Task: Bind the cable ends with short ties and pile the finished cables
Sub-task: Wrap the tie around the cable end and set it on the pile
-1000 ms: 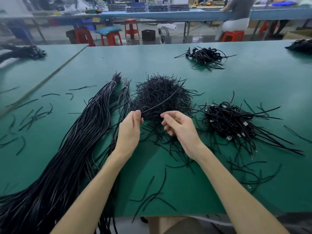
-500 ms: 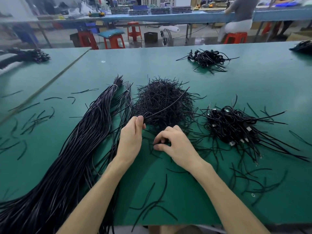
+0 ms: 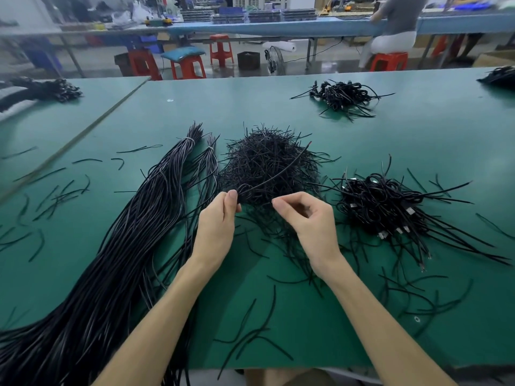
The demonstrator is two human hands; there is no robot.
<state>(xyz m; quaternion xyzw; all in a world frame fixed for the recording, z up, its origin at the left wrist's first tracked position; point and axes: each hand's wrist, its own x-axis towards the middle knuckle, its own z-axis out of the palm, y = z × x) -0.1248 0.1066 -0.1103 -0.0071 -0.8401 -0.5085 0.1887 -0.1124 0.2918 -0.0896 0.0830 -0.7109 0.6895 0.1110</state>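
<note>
On green table [image 3: 404,151], tie heap [image 3: 267,162], cable bundles [image 3: 125,260]; behind, blue bench [image 3: 278,27], red stools [image 3: 221,50]

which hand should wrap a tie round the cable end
Right, probably: the left hand pinches the looped cable end, while the right hand hovers beside it, fingertips pinched, next to the tie pile.

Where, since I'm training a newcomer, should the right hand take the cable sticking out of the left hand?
Pinch the cable close beside the fingertips of the left hand, coming in from the right. That stretch rises free above the heap of ties, so nothing blocks it. The far tip is unsupported and would probably flex away.
</note>
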